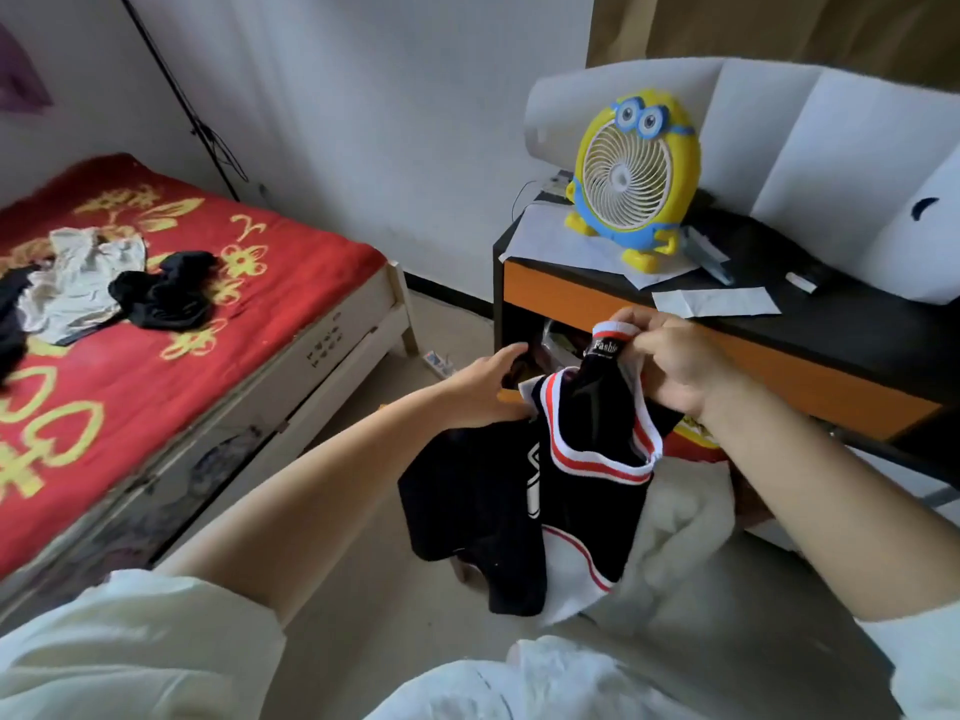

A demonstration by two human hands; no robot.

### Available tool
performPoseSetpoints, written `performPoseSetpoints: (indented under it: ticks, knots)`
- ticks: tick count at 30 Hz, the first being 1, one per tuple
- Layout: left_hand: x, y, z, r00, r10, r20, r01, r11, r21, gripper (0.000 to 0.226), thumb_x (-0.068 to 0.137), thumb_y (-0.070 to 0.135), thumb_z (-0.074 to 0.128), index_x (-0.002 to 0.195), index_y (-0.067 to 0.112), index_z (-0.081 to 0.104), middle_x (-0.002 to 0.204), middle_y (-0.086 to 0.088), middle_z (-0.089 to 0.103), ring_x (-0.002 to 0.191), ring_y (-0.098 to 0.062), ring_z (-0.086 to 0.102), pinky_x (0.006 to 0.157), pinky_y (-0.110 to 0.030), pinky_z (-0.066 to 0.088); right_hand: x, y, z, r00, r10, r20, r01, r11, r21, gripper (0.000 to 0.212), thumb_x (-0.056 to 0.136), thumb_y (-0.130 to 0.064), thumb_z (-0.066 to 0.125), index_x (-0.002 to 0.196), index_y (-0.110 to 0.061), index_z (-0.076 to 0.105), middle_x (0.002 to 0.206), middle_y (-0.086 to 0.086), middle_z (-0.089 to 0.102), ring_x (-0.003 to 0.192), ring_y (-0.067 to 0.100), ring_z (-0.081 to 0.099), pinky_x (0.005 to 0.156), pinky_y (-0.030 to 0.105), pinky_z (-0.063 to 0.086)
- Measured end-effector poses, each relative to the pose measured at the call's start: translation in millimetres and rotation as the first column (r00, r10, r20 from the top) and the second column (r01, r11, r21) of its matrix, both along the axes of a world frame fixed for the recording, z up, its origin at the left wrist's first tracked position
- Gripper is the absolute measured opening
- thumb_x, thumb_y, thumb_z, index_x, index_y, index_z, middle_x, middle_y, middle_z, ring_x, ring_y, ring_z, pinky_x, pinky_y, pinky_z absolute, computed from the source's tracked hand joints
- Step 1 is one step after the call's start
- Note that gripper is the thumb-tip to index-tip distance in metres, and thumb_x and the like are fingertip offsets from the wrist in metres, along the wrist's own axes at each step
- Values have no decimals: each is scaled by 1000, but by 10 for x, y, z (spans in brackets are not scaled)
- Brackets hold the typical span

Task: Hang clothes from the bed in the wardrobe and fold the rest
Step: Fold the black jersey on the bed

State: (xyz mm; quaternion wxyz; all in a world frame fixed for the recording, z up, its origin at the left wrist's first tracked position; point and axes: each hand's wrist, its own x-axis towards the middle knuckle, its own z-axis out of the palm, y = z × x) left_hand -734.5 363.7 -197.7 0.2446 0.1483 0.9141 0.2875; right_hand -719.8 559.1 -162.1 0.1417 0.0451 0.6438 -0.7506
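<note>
While right hand [670, 366] pinches collar of black jersey [524, 491] at centre-right of frame, garment hangs straight down from that pinch, long axis vertical, red-white trim facing camera; left hand [488, 379] just left of collar, touching shoulder edge, fingers mostly straight, grip there unclear; both hands at top end, hem free at lower centre; remaining clothes: grey garment [78, 283] and black garment [166, 293] on bed [270, 283], upper left, well apart from hands; wardrobe not visible
</note>
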Motion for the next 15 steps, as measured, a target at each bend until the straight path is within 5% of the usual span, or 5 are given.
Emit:
performPoseSetpoints:
  ticks: [2, 5, 9, 12, 15]
  knots:
    - [-6, -10, 91, 1000, 4, -10, -3, 987, 158, 73, 87, 15, 62, 146, 27, 20, 137, -5, 36, 123, -20, 39, 101, -24, 34, 17, -22, 148, 994, 77, -76, -83, 993, -87, 70, 78, 25, 21, 42, -17, 64, 52, 0, 62, 50, 11, 61, 54, 16, 51]
    - [-41, 33, 216, 996, -89, -16, 91, 970, 224, 40, 88, -4, 53, 126, 9, 54, 131, -7, 49, 120, -18, 45, 94, -16, 32, 36, -40, 280, 972, 188, -140, -205, 971, -121, 69, 75, 26, 22, 45, -17, 66, 54, 1, 63, 52, 11, 61, 55, 15, 50]
    - [-65, 120, 247, 986, 80, 145, -131, 910, 393, 42, 86, -15, 34, 81, 10, 68, 82, -9, 61, 71, -11, 59, 60, -11, 45, 2, -20, 325, 961, 253, -108, -264, 959, -102, 46, 67, 17, 43, 53, -17, 70, 59, 1, 65, 57, 10, 63, 58, 17, 52]
    - [-164, 32, 217, 925, 218, 313, -375, 667, 644, 64, 82, -15, 24, 39, 17, 59, 60, -9, 48, 47, -13, 46, 42, -17, 37, -67, 57, 263, 948, 312, -59, -301, 943, 143, 47, 86, 17, 31, 76, -12, 67, 71, 3, 64, 64, 8, 62, 66, 19, 49]
    - [-231, -81, 307, 902, 220, 372, -432, 453, 780, 63, 77, -15, 17, 32, 16, 48, 38, -1, 40, 33, -9, 37, 37, -15, 29, -80, 105, 225, 861, 508, 16, -379, 621, 686, 11, 89, -14, 58, 100, -18, 58, 87, -2, 57, 79, 7, 55, 71, 14, 43]
